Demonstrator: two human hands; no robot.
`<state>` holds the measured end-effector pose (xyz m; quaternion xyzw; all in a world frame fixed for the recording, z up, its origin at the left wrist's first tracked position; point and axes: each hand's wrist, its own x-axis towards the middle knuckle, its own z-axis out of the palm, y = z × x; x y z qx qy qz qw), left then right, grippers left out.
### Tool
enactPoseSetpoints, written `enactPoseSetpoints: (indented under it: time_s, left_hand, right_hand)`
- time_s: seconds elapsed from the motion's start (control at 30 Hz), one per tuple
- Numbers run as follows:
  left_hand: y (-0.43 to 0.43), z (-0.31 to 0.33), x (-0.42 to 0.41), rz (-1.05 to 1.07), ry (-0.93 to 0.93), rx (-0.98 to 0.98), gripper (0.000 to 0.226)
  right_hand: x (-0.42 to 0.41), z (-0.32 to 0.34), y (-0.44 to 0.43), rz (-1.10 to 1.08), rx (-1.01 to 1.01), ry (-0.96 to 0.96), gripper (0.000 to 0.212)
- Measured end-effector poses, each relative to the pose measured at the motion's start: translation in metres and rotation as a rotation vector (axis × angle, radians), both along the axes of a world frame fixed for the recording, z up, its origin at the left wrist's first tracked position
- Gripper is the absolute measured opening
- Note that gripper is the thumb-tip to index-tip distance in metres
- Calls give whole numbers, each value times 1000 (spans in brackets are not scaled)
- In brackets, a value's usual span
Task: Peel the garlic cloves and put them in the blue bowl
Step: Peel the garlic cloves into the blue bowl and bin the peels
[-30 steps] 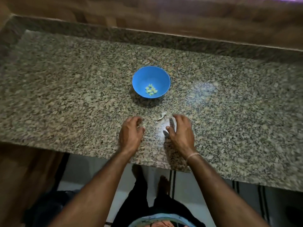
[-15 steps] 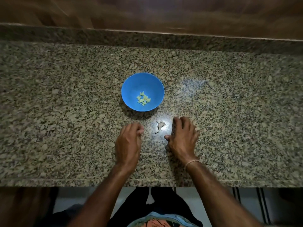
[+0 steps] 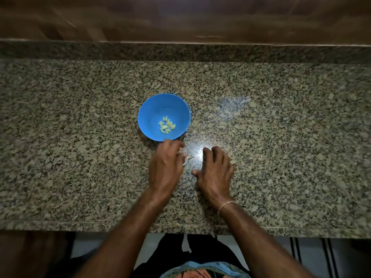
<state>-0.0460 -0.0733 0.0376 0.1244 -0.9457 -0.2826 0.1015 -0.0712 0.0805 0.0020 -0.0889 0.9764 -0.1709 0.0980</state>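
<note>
Just beside the blue bowl of peeled cloves, the blurred left hand pinches a pale garlic piece in its curled fingers, while the right hand rests loosely spread, fingertips on the bench.

The speckled granite counter carries a blue bowl near its middle.

Blue bowl; pale yellow-green cloves; speckled granite counter

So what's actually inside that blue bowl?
A small cluster of pale peeled garlic cloves lies at the bottom of the blue bowl; the rest of its inside is bare blue. What lies beneath the pile is covered.
</note>
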Motion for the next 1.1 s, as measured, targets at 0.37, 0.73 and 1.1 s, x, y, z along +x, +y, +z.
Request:
enactPoseSetpoints:
  time_s: [0.37, 0.73, 1.1]
  left_hand:
    - [32, -17, -2, 414, -221, 1370, 24]
    - [51, 8, 21, 445, -121, 1672, 39]
    - [60, 11, 26, 440, -108, 1598, 15]
  right_hand:
    - [-9, 9, 29, -119, -793, -202, 38]
    - [2, 33, 30, -116, -996, -171, 15]
    - [8, 41, 39, -81, -1075, -260, 20]
